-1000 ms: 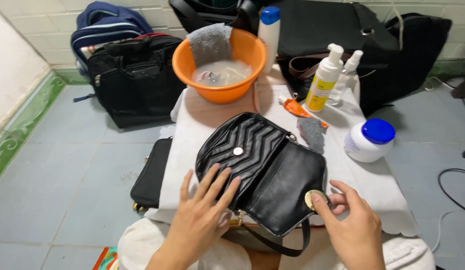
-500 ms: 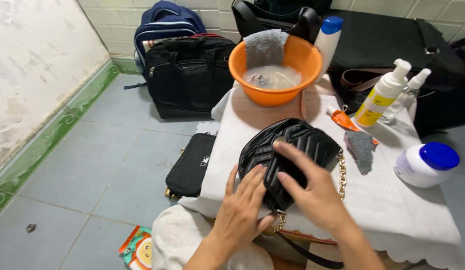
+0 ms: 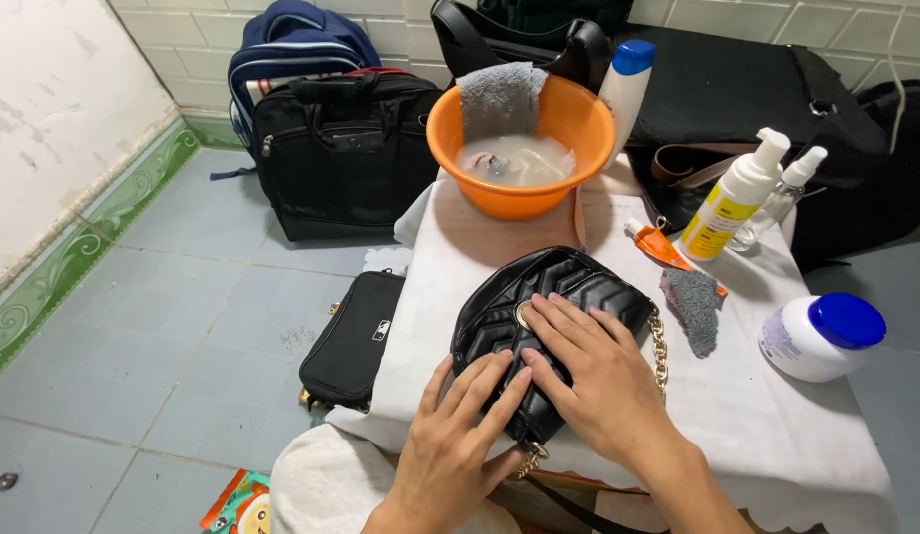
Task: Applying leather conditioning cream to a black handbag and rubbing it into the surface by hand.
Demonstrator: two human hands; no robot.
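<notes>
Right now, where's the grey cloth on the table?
In the head view, the grey cloth lies right of the black quilted handbag, below the orange tube.

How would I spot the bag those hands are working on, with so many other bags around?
Find the white-covered table; in front of the orange basin lies a small black quilted handbag. Both hands, left and right, press flat on it. Only it has zigzag stitching and a gold chain.

Black chevron-quilted handbag (image 3: 579, 297), gold chain (image 3: 661, 346), orange basin (image 3: 569, 124), white tablecloth (image 3: 777, 425), grey cloth (image 3: 695, 309)
</notes>
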